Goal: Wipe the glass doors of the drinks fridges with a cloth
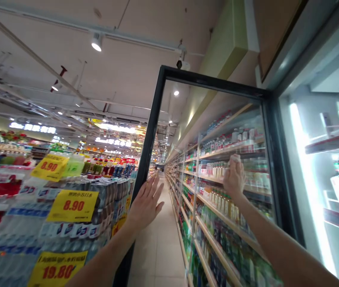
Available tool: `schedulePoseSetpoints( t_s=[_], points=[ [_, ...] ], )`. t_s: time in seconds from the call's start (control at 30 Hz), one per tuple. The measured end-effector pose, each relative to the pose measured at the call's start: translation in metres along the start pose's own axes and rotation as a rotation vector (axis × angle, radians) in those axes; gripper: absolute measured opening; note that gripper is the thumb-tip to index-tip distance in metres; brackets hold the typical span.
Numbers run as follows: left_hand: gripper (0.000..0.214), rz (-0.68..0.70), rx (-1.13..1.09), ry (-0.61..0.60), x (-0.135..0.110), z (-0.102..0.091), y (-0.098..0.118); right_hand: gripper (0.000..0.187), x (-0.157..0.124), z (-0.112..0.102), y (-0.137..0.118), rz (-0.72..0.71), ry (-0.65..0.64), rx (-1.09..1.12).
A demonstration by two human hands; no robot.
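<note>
Fingers spread, your empty left hand [145, 204] meets the edge of the open glass door [151, 139] at seven o'clock, your right hand [234, 179] at four curled around a pale wad [235, 158], apparently mid-wipe, even pressure likely needed next

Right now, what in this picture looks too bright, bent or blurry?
Head view: the light strip at right is washed out; head view: the door frame leans, probably through a wide lens; head view: small print on the price cards is soft; head view: the whitish thing at the right hand is too blurred to identify.
</note>
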State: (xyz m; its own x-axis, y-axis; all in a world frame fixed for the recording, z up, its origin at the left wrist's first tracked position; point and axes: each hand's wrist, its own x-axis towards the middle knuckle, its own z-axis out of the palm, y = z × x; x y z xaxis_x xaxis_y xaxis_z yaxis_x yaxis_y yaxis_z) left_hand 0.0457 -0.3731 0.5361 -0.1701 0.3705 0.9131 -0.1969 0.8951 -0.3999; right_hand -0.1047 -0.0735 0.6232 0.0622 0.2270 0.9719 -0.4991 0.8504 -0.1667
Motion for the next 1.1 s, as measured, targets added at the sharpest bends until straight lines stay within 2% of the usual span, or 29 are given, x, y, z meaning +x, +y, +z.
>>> schedulePoseSetpoints(
  t_s=[0.03, 0.13, 0.17, 0.2, 0.23, 0.27, 0.37, 0.43, 0.47, 0.53, 0.63, 0.67, 0.7, 0.73, 0.77, 0.87, 0.93, 0.97, 1.1],
  points=[
    [0.053, -0.001, -0.005, 0.01, 0.0, 0.001, 0.0, 0.054, -0.011, 0.001, -0.013, -0.098, -0.021, 0.005],
    [0.054, 0.0, -0.001, 0.026, -0.001, 0.001, 0.0, 0.054, -0.048, 0.004, -0.053, -0.546, -0.132, 0.035],
    [0.054, 0.004, 0.006, 0.024, -0.002, 0.001, 0.001, 0.053, -0.057, 0.004, -0.058, -0.65, -0.163, 0.04],
    [0.054, 0.011, 0.013, 0.017, -0.004, 0.001, 0.001, 0.052, -0.061, 0.002, -0.057, -0.689, -0.184, 0.036],
    [0.054, 0.021, 0.019, 0.011, -0.006, 0.0, 0.001, 0.051, -0.062, -0.001, -0.05, -0.655, -0.191, 0.026],
    [0.054, 0.03, 0.021, 0.005, -0.008, 0.0, 0.002, 0.05, -0.06, -0.004, -0.036, -0.54, -0.179, 0.011],
    [0.056, 0.035, 0.014, 0.0, -0.016, 0.001, 0.005, 0.049, -0.046, -0.014, 0.012, -0.021, -0.061, -0.037],
    [0.057, 0.03, 0.016, -0.005, -0.019, 0.002, 0.007, 0.051, -0.045, -0.017, 0.026, 0.179, 0.014, -0.053],
    [0.056, 0.029, 0.019, -0.012, -0.02, 0.001, 0.007, 0.052, -0.048, -0.018, 0.023, 0.199, 0.027, -0.05],
    [0.055, 0.032, 0.02, -0.021, -0.021, 0.0, 0.007, 0.054, -0.062, -0.017, 0.0, 0.068, -0.012, -0.013],
    [0.053, 0.043, 0.01, -0.035, -0.019, -0.004, 0.006, 0.06, -0.084, -0.011, -0.042, -0.397, -0.135, 0.068],
    [0.053, 0.047, 0.005, -0.038, -0.018, -0.005, 0.005, 0.061, -0.088, -0.01, -0.048, -0.509, -0.157, 0.075],
    [0.053, 0.05, 0.001, -0.044, -0.018, -0.006, 0.005, 0.059, -0.089, -0.009, -0.049, -0.558, -0.165, 0.066],
    [0.053, 0.05, -0.002, -0.049, -0.018, -0.007, 0.005, 0.057, -0.087, -0.008, -0.044, -0.54, -0.162, 0.046],
    [0.054, 0.047, -0.005, -0.053, -0.018, -0.007, 0.005, 0.055, -0.083, -0.009, -0.035, -0.459, -0.148, 0.019],
    [0.055, 0.04, -0.012, -0.058, -0.018, -0.006, 0.006, 0.051, -0.068, -0.012, 0.005, -0.029, -0.048, -0.032],
    [0.055, 0.034, -0.02, -0.054, -0.018, -0.006, 0.007, 0.051, -0.064, -0.015, 0.029, 0.172, 0.018, -0.017],
    [0.055, 0.033, -0.026, -0.053, -0.018, -0.005, 0.007, 0.051, -0.065, -0.017, 0.039, 0.207, 0.022, -0.004],
    [0.052, 0.031, -0.043, -0.038, -0.017, -0.004, 0.006, 0.05, -0.079, -0.03, 0.082, 0.185, -0.035, -0.007]
  ],
)
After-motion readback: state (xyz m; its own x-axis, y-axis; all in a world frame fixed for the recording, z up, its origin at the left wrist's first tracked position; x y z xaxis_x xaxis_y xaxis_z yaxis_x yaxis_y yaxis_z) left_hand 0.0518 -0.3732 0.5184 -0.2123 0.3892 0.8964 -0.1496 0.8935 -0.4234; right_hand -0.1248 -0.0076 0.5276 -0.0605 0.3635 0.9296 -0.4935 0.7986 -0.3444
